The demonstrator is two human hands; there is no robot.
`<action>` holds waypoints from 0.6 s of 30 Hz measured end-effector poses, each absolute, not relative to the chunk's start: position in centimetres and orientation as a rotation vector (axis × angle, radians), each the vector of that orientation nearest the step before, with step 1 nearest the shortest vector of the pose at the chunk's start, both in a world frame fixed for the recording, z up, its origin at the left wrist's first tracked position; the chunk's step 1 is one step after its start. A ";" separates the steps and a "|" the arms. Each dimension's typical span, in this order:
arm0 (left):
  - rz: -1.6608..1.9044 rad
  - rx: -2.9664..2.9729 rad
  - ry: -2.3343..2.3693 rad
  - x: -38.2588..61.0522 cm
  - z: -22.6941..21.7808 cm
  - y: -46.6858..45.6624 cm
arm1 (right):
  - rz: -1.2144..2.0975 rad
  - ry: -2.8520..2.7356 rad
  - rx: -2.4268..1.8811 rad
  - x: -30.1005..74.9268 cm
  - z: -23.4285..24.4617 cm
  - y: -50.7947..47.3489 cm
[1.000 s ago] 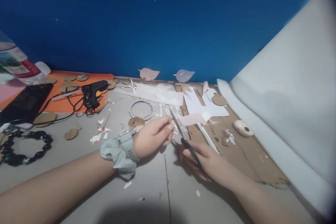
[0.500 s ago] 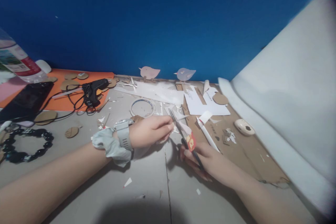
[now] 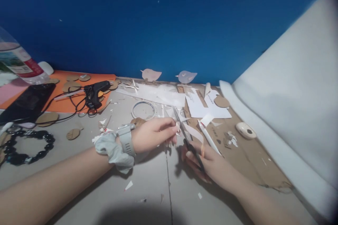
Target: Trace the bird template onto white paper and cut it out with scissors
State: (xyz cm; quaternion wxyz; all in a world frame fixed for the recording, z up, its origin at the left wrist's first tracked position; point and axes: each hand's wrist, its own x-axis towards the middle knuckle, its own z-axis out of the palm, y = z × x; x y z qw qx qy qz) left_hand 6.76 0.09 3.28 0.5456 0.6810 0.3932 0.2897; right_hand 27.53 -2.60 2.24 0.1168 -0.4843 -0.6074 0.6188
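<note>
My left hand [image 3: 157,134], with a watch [image 3: 126,140] and a pale scrunchie [image 3: 116,151] at the wrist, pinches a small pale piece of paper [image 3: 177,127]. My right hand [image 3: 204,160] is closed around dark-handled scissors [image 3: 193,153]. Their blades point away from me and lie right beside the piece. A curved pale strip of paper [image 3: 195,132] shows just behind the scissors, with a small orange patch near the right fingers. Whether the strip joins the pinched piece I cannot tell.
Two paper birds [image 3: 151,75] stand by the blue wall. A tape roll [image 3: 143,110], white sheets [image 3: 208,103] and a cardboard sheet [image 3: 245,158] lie beyond my hands. Leftward are a glue gun [image 3: 96,93], phone [image 3: 27,102], bottle [image 3: 22,61] and bead bracelet [image 3: 29,147]. Paper scraps are scattered about.
The red-and-yellow patch by the scissors has turned or dropped mostly out of sight, and the pale strip now shows more. My left fingers have shifted slightly rightward toward the blades.
</note>
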 end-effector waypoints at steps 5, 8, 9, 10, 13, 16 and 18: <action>0.822 1.588 0.953 7.9 3.2 -0.8 | 1.774 -1.749 -1.409 27.3 2.4 -2.7; 0.848 1.577 0.942 8.0 3.4 -1.2 | 1.834 -1.760 -1.379 27.3 2.8 -2.7; 0.845 1.591 0.943 8.0 3.4 -1.3 | 1.854 -1.768 -1.364 27.4 2.9 -2.6; 0.837 1.612 0.945 8.0 3.5 -1.3 | 1.866 -1.779 -1.349 27.5 2.9 -2.6; 0.829 1.677 0.958 7.8 3.5 -1.4 | 1.868 -1.807 -1.288 27.7 2.9 -2.6; 0.831 1.684 0.952 7.7 3.5 -1.4 | 1.901 -1.795 -1.264 27.7 2.6 -2.7; 0.842 1.671 0.929 7.8 3.4 -1.4 | 1.933 -1.775 -1.233 27.7 2.6 -2.8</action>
